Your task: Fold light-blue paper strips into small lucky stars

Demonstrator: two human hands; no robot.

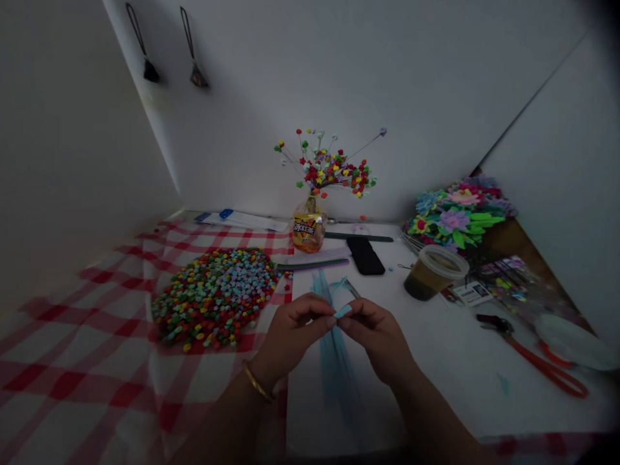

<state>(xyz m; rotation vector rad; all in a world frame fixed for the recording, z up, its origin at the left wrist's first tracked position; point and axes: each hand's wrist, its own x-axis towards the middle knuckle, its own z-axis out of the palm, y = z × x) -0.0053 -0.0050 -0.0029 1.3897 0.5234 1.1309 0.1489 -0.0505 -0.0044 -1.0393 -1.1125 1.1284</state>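
Observation:
A small light-blue folded paper strip is pinched between the fingertips of both hands. My left hand grips its left end, with thumb and forefinger pressed together. On the other end, my right hand is closed in a similar pinch. Beneath the hands, several long light-blue paper strips lie on the white table surface. Left of my left hand, a large heap of small colourful folded paper stars covers part of the red-and-white checked cloth.
Behind the hands stands a bottle holding stems tipped with stars. A black phone lies near it. Rightward are a lidded plastic cup, fuzzy flowers and orange-handled pliers. A wall rises at the back.

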